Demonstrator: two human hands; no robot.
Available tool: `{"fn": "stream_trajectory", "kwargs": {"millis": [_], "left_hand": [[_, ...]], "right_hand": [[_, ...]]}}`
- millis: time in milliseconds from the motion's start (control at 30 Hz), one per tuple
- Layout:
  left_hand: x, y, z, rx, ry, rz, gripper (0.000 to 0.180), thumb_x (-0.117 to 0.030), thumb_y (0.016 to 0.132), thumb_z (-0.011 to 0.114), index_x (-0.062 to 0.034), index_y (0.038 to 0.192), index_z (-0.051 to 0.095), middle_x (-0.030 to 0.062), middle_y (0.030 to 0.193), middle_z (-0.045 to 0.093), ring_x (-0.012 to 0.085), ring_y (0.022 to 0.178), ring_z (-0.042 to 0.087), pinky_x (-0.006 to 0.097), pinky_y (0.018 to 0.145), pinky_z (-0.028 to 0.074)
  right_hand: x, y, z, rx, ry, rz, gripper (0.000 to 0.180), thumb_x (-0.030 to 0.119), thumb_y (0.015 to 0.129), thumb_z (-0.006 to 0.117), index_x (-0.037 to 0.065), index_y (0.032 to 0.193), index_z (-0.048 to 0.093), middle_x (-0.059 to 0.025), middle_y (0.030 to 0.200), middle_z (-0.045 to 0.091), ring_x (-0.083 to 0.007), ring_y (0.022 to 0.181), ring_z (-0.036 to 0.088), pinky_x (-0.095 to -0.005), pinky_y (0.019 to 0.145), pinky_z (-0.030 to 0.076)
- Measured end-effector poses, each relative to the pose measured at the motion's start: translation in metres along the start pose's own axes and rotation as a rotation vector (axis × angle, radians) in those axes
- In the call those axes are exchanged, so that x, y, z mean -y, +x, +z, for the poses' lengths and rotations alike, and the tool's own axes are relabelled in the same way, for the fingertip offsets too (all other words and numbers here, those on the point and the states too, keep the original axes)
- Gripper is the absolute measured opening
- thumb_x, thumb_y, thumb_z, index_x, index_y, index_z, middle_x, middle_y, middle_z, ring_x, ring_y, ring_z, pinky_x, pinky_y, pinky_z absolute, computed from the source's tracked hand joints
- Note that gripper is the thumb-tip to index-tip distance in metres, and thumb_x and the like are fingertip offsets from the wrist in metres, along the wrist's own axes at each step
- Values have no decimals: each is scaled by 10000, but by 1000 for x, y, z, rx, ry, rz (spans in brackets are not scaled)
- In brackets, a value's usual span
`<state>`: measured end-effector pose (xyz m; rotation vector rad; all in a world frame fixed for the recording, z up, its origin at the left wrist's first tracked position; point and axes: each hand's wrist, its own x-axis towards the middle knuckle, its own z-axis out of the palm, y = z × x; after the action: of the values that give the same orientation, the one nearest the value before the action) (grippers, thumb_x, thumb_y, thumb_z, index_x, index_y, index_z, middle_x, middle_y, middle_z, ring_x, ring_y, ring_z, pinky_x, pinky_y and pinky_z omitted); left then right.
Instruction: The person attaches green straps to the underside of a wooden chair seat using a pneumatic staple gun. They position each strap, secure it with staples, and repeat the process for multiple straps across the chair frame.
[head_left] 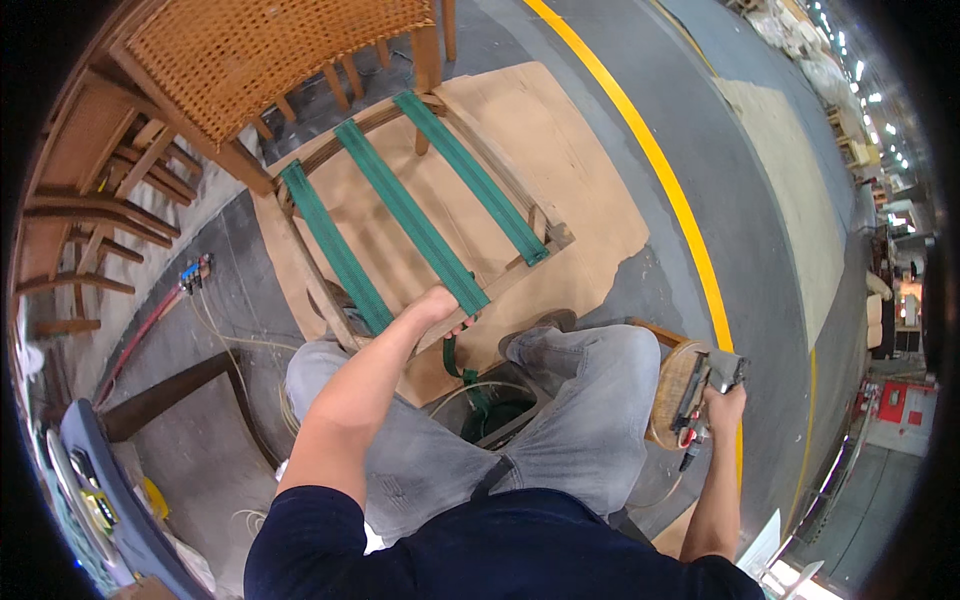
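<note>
A wooden chair frame (307, 268) stands before me, with three green webbing straps (404, 205) stretched across its seat opening. My left hand (438, 303) is closed at the near rail, beside the end of the middle strap. Its fingers curl under the strap, partly hidden by the webbing and rail. More green webbing (450, 353) hangs below that hand and runs down to a bin (535, 405) between my legs. Off to the right, my right hand (725, 405) grips a pneumatic staple gun (722, 369) by its handle, over a round wooden stool (667, 392).
Brown cardboard (570, 150) lies under the chair frame. A woven cane panel (250, 55) and stacked wooden chairs (90, 215) crowd the left. An air hose (140, 345) and its fitting (195, 272) lie on the floor. A yellow line (655, 150) curves along the right.
</note>
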<state>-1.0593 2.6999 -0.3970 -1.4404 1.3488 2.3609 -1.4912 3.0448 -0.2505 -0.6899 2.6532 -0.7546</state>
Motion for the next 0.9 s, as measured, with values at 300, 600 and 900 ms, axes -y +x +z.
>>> {"fn": "stream_trajectory", "kwargs": {"millis": [300,600,900], "left_hand": [[7,5,-2,-2,-37,70,267,-339,965,568,-92,1020,654,109,744,662,211,501,594,393,423,471],[-3,-4,4,25,-144,34,245,-325,955,625,-81,943,613,107,680,628,202,458,564,375,384,415],[10,12,4,35,-155,56,241,-308,944,666,-77,953,600,125,678,613,222,459,557,390,387,391]], "right_hand": [[248,-60,84,704,189,-146,313,223,867,826,26,1054,670,-29,801,672,-106,635,598,-291,545,463],[275,-71,201,986,-29,-197,282,233,875,809,-1,837,656,-34,636,626,-122,537,602,-311,485,478],[280,-80,211,948,-55,-238,299,264,882,804,2,834,667,-30,611,622,-122,527,597,-313,493,470]]}}
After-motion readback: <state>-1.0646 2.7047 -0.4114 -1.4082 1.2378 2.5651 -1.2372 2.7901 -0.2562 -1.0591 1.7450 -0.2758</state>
